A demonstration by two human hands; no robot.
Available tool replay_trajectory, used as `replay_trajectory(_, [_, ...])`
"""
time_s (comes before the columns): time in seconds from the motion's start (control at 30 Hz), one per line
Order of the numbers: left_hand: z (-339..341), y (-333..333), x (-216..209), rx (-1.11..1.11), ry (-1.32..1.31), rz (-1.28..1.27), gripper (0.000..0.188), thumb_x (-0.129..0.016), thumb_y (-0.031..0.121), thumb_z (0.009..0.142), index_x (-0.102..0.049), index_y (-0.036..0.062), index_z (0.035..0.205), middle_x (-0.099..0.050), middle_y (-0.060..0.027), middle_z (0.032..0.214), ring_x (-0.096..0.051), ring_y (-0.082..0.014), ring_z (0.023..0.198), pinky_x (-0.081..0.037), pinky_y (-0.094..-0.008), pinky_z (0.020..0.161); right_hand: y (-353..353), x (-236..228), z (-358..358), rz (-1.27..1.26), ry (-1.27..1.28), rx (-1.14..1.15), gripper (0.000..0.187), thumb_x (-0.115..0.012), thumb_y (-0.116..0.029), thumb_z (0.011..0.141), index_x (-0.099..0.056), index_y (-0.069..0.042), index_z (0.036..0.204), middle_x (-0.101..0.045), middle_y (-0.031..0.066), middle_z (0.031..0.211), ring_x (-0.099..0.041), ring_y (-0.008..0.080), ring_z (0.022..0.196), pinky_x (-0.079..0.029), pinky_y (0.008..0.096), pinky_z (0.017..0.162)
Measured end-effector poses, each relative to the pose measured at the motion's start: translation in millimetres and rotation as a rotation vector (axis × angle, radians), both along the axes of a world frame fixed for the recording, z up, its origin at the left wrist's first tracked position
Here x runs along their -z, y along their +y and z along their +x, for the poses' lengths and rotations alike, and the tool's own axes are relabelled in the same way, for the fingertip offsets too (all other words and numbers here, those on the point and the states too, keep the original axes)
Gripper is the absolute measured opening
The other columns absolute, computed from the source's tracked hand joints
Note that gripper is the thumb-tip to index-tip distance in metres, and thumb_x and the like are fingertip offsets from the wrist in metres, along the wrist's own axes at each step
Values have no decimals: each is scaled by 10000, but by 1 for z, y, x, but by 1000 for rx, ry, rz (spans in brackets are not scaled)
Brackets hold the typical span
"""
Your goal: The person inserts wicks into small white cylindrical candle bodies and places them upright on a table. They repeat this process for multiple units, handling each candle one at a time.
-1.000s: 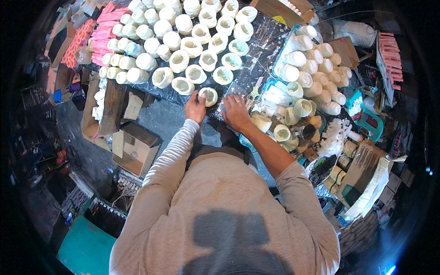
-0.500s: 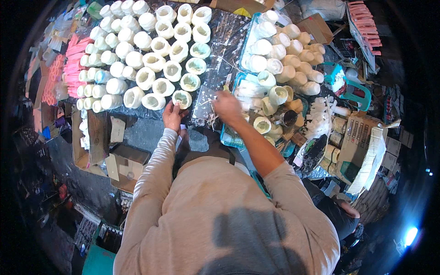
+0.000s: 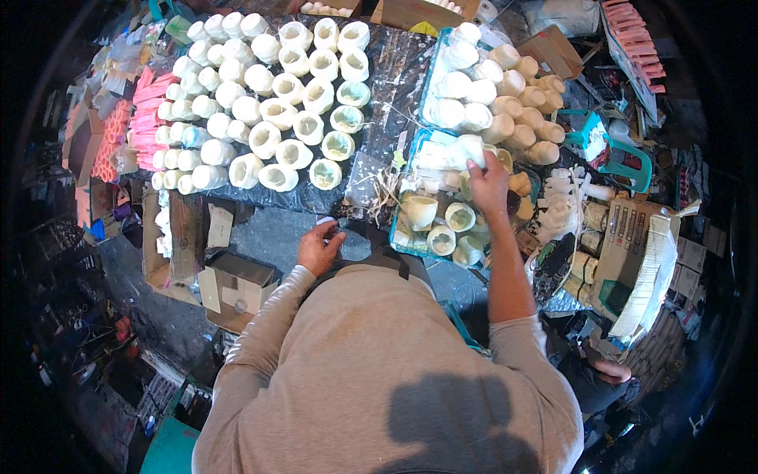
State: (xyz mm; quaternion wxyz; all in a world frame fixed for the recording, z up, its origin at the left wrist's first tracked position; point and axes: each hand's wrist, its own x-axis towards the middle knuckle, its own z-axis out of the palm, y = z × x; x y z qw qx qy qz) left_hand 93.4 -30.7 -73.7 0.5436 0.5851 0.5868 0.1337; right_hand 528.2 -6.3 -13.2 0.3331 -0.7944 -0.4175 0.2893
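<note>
Cream cups (image 3: 278, 176) fill the bench (image 3: 379, 103) at upper left. I see the left hand (image 3: 320, 246) now released from the front cup (image 3: 325, 174), loosely curled below it; the right hand (image 3: 489, 186) has shifted rightward to a white cup (image 3: 467, 148), right of centre, grip unclear.

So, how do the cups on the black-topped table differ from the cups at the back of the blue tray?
The table cups outnumber the tray cups. Many table cups show hollow, open tops, while the tray cups show closed ends. The table cups look white to cream; the tray cups run from white to tan. Both are rounded and closely grouped.
</note>
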Motion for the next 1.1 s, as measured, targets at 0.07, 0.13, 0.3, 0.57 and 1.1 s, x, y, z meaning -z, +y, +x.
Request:
replay_trajectory(0.07, [17,8,-21,94,-81,-30,564,-854,308,920,-683,-10,1353,-780,-168,1137,-760,-237,987,-615,-375,878,-26,11,-16,4,887,331,124,-587,-14,1034,-619,-126,1076,-630,5,846,-518,131,586,-429,322,529])
replay_trajectory(0.13, [41,17,-37,174,-187,-21,619,-881,227,911,-636,-16,1425,-765,-157,1183,-737,-195,998,-617,-354,860,-47,26,-43,-23,1451,448,213,-539,47,1020,-564,-163,1002,-557,-35,795,-401,90,537,-346,265,499])
replay_trajectory(0.3, [86,27,-51,-148,-741,-669,742,-875,82,880,-536,69,1539,-722,-69,1090,-686,-156,889,-602,-308,722,-79,41,-120,-171,928,-78,314,-727,-90,986,-710,-93,1299,-706,-10,898,-529,51,634,-433,248,548])
replay_trajectory(0.57, [66,28,-27,-8,-482,-554,708,-872,-21,786,-596,36,1435,-733,-29,1050,-648,-107,761,-545,-285,645,-32,30,-94,-290,36,-234,295,-698,-222,970,-771,60,1009,-789,164,874,-762,280,779,-608,453,711])
replay_trajectory(1.1, [58,3,-37,-149,-519,-403,687,-927,84,810,-565,57,1393,-699,-43,1164,-674,-149,1002,-584,-312,849,8,74,-78,-238,-719,-264,327,-582,-174,994,-642,48,1226,-698,223,1165,-763,354,909,-623,500,763])
